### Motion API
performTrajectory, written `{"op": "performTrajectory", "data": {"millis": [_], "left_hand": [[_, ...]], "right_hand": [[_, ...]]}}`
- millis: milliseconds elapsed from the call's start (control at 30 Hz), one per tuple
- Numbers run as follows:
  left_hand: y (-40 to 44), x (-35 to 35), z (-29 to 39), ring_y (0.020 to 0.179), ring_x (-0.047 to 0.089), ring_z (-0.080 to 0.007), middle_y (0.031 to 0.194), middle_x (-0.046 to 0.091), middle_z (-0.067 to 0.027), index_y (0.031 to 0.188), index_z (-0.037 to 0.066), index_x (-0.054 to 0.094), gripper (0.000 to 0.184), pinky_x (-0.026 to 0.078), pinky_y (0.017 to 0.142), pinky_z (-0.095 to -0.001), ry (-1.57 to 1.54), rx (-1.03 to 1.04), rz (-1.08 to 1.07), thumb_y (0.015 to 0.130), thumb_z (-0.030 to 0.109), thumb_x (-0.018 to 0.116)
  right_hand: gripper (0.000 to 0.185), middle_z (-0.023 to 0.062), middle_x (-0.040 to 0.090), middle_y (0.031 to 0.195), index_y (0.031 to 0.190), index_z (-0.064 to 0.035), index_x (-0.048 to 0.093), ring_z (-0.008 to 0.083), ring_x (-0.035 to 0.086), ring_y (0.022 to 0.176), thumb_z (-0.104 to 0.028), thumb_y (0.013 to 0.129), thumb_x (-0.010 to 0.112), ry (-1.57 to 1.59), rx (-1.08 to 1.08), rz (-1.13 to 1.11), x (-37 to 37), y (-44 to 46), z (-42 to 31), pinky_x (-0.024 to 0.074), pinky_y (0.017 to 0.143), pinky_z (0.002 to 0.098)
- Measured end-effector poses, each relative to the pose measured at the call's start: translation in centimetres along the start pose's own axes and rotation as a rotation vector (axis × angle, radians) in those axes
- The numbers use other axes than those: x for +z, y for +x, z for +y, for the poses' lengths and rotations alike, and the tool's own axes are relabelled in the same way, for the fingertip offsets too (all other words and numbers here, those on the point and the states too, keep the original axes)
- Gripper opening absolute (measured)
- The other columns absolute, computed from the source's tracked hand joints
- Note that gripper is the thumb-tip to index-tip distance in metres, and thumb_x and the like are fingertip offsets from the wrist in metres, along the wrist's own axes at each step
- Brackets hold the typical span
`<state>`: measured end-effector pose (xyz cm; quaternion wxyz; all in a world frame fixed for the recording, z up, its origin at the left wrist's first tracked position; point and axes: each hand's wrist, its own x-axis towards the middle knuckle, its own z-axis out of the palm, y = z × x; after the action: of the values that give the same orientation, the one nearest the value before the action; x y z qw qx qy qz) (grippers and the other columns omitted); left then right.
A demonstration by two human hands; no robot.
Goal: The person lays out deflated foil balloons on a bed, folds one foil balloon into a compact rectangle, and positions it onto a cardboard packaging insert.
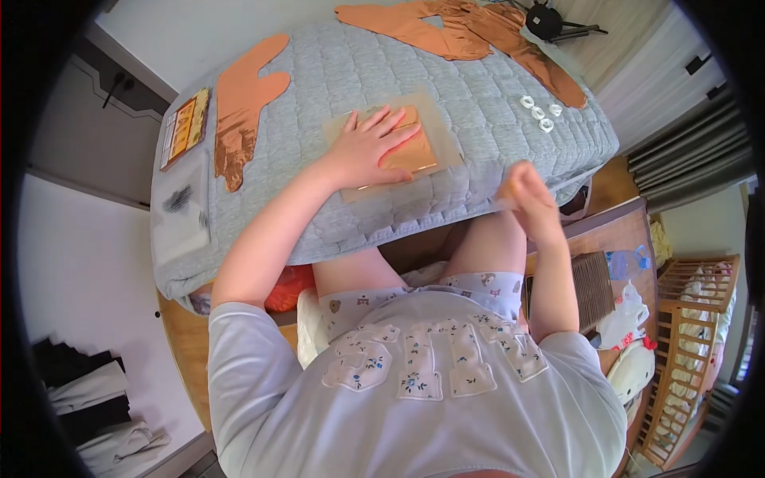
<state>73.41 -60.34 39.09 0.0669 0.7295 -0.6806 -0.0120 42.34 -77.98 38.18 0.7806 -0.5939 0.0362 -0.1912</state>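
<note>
My left hand (370, 151) lies flat with fingers spread on a folded, shiny copper-orange piece (420, 151), which looks like thin stretchy fabric. Beneath it is a translucent plastic bag or sheet (445, 143) on the quilted bed cover. My right hand (528, 199) is raised off the bed's near edge, fingers curled together and partly blurred. Whatever it may hold cannot be made out. A long copper-orange piece (243, 99) with leg-like ends lies spread on the left. More copper-orange pieces (458, 33) lie along the far edge.
Several small white rings (545, 125) sit on the right of the bed cover (311, 72). On its left are a printed packet (187, 127) and a clear bag with a dark patch (182, 211). A black tripod-like stand (544, 21) is at the far right; a wooden crib (677, 358) stands behind.
</note>
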Motion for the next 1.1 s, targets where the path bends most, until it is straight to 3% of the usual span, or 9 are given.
{"op": "performTrajectory", "data": {"millis": [67,133,167,300,367,467,800,1000,1100], "left_hand": [[-1.0,-0.1,0.5,0.159,0.016,-0.0352,0.171,0.024,-0.0117,0.162,0.032,0.033,0.092,0.009,0.122,-0.0683,-0.007,0.055,-0.013,0.085,0.075,0.061],[-1.7,-0.3,0.9,0.159,0.016,-0.0355,0.171,0.024,-0.0119,0.162,0.032,0.033,0.092,0.009,0.122,-0.0684,-0.006,0.068,-0.02,0.085,0.074,0.062],[-2.0,-0.3,1.1,0.159,0.016,-0.0358,0.171,0.024,-0.0121,0.162,0.032,0.033,0.093,0.009,0.122,-0.0686,-0.005,0.083,-0.025,0.084,0.073,0.063],[-2.6,-0.3,1.5,0.158,0.016,-0.0362,0.17,0.025,-0.0123,0.162,0.032,0.033,0.094,0.009,0.122,-0.069,-0.023,0.114,-0.027,0.084,0.072,0.065],[-2.7,-0.5,1.7,0.158,0.016,-0.0383,0.171,0.023,-0.0129,0.162,0.03,0.034,0.096,0.009,0.122,-0.069,-0.024,0.133,-0.031,0.081,0.069,0.069],[-2.8,-0.4,1.7,0.158,0.017,-0.0383,0.171,0.023,-0.0128,0.162,0.03,0.035,0.096,0.009,0.122,-0.0687,-0.029,0.146,-0.023,0.081,0.069,0.069],[-7.4,-0.4,0.3,0.154,0.032,-0.0324,0.163,0.042,-0.0072,0.151,0.022,0.053,0.086,0.012,0.123,-0.0675,-0.314,0.042,0.253,0.082,0.072,0.067],[-14.9,0.9,5.5,0.147,0.044,-0.0306,0.155,0.053,-0.0064,0.142,0.021,0.063,0.06,0.021,0.121,-0.0652,-0.22,-0.021,0.199,0.091,0.051,0.069],[-16.1,3.9,6.6,0.144,0.048,-0.0309,0.15,0.057,-0.0065,0.139,0.021,0.066,0.054,0.025,0.121,-0.061,-0.257,-0.139,0.414,0.089,0.043,0.072]], "right_hand": [[0.006,-0.005,0.047,0.08,0.11,-0.0103,0.056,0.0075,0.044,0.073,-0.014,0.106,0.056,0.254,0.019,-0.009,-1.5,-1.8,-0.7,0.0369,0.07,0.0228],[0.014,-0.0079,0.042,0.073,0.118,-0.0086,0.058,0.0055,0.038,0.063,-0.015,0.106,0.056,-0.416,0.24,0.235,-1.9,-2.8,-1.5,0.0321,0.06,0.0221],[0.036,-0.0048,0.044,0.074,0.138,-0.0096,0.055,0.0058,0.039,0.063,-0.011,0.102,0.059,-0.737,0.1,0.231,-2.1,-2.9,0.3,0.0341,0.057,0.0233],[0.055,-0.0014,0.058,0.081,0.149,-0.0127,0.052,0.0081,0.046,0.067,-0.007,0.096,0.067,-0.975,0.029,0.156,2.6,-0.8,1.6,0.0387,0.057,0.0258],[0.058,0.0072,0.073,0.101,0.144,-0.0199,0.061,0.0203,0.068,0.082,-0.01,0.088,0.076,-0.998,-0.167,0.037,3.8,0.6,3.0,0.0528,0.069,0.0302],[0.037,0.0091,0.076,0.104,0.122,-0.0127,0.075,0.0214,0.071,0.085,-0.013,0.086,0.08,-0.958,-0.165,0.05,4.2,2.1,4.1,0.0551,0.07,0.0324],[0.013,0.0084,0.076,0.089,0.102,-0.0026,0.08,0.013,0.065,0.078,-0.007,0.09,0.078,-0.723,-0.035,0.255,4.2,1.6,5.3,0.0489,0.069,0.0274],[0.012,0.0071,0.077,0.085,0.098,-0.0046,0.082,0.0106,0.065,0.073,-0.013,0.089,0.08,-0.638,-0.039,0.279,4.0,-0.2,6.3,0.0473,0.064,0.0263],[0.012,0.0083,0.077,0.085,0.098,-0.0037,0.081,0.0109,0.064,0.071,-0.013,0.089,0.08,-0.612,-0.03,0.238,4.8,-0.8,6.6,0.0469,0.063,0.0264]]}}
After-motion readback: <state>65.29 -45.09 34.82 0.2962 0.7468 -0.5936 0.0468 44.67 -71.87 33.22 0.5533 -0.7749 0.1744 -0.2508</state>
